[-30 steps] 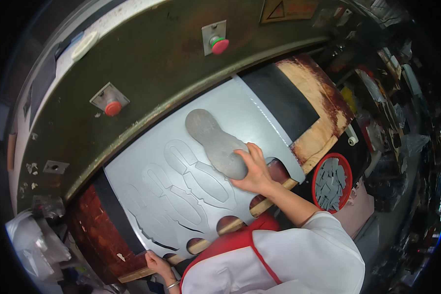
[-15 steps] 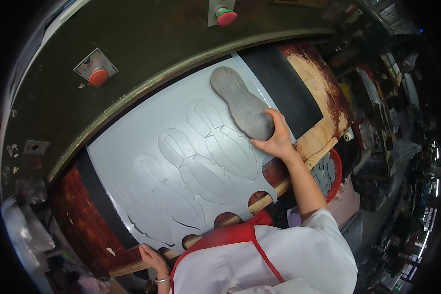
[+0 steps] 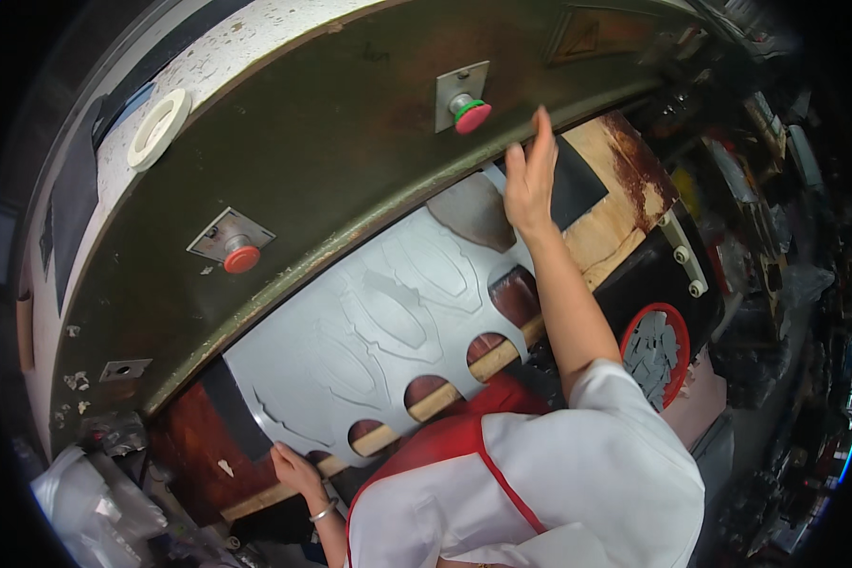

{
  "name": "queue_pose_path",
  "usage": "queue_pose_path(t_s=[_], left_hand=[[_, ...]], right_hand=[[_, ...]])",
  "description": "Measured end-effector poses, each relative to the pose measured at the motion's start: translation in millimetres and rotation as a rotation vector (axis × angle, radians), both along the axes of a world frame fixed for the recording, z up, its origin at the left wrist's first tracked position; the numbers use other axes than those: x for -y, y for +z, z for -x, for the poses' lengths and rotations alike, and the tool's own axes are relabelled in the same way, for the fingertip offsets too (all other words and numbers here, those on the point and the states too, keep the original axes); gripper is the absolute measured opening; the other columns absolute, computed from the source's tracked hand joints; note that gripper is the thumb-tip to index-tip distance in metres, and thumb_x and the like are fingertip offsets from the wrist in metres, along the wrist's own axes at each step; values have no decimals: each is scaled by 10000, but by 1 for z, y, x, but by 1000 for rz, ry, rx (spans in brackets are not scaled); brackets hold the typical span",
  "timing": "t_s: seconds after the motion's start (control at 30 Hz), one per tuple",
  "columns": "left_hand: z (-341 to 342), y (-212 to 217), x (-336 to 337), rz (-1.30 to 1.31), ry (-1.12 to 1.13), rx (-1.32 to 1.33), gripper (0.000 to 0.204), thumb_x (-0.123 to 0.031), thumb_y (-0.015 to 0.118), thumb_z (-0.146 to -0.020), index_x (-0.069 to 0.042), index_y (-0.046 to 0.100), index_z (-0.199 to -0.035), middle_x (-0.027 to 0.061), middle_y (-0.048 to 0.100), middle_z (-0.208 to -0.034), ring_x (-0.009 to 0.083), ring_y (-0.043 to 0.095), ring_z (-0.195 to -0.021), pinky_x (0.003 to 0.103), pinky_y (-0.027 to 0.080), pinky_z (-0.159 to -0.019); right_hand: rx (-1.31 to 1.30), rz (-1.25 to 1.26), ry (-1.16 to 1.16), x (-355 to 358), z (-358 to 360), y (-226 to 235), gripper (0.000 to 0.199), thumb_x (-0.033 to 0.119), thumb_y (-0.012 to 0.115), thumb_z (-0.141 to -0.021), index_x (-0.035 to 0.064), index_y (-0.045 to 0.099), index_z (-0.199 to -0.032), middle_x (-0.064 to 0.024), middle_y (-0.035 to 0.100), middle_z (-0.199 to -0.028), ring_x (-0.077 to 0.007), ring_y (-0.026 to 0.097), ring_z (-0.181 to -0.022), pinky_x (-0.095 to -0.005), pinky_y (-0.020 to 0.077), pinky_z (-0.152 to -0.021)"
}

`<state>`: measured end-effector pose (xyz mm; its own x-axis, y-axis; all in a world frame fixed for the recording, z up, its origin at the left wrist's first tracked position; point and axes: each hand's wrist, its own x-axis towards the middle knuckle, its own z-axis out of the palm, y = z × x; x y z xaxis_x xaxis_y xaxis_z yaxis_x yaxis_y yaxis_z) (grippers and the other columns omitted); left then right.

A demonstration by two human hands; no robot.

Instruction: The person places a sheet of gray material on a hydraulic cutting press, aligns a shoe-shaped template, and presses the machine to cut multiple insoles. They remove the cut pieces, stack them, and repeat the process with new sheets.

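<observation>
Sheet [image 3: 388, 322] (grey) | right hand [image 3: 530, 175] fingers flat, open | left hand [image 3: 298, 471] gripping edge

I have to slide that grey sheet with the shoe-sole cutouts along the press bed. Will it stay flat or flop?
The grey sheet looks thin and lies flat, so it is probably floppy when lifted. Its many cutouts likely make it light and prone to tearing. The left hand pins its near edge, suggesting it slides easily.

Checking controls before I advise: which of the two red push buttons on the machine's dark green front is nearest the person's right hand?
The upper red button, the one with a green collar, close left of the raised right hand. The other red button sits lower and far left.
</observation>
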<state>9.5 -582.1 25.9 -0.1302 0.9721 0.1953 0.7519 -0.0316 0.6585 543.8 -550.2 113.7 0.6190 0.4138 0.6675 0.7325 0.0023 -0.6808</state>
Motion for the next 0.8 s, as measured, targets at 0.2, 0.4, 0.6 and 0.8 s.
queue_pose_path(t_s=[0.2,0.4,0.6,0.8], left_hand=[[-21,10,-86,-40,45,23,399,-315,404,-994,21,481,-793,139,465,-633,200,401,-583,359,378,-562],[-3,5,-140,55,-68,-73,424,-345,380,-988,28,581,-972,213,621,-827,309,567,-719,400,440,-684],[14,-2,-148,79,-21,-190,431,-255,381,-1000,98,541,-1188,258,583,-1177,351,580,-1069,380,439,-933],[3,9,-143,44,-10,-293,444,-293,369,-972,77,611,-1010,298,618,-955,428,588,-878,453,479,-746]], right_hand=[[101,85,-156,-71,16,32,928,447,564,-851,-101,70,-1415,-384,36,-1434,-519,102,-1330,-542,134,-1088],[162,124,-155,-62,7,10,1000,424,665,-788,-64,81,-1435,-359,25,-1451,-506,88,-1346,-539,151,-1092],[-72,328,-233,10,5,-32,817,315,783,-674,7,402,-1328,-242,489,-1245,-400,481,-1144,-463,396,-972],[-407,508,-281,20,13,-71,340,385,641,-818,47,672,-843,-197,632,-711,-379,627,-707,-467,496,-663]])
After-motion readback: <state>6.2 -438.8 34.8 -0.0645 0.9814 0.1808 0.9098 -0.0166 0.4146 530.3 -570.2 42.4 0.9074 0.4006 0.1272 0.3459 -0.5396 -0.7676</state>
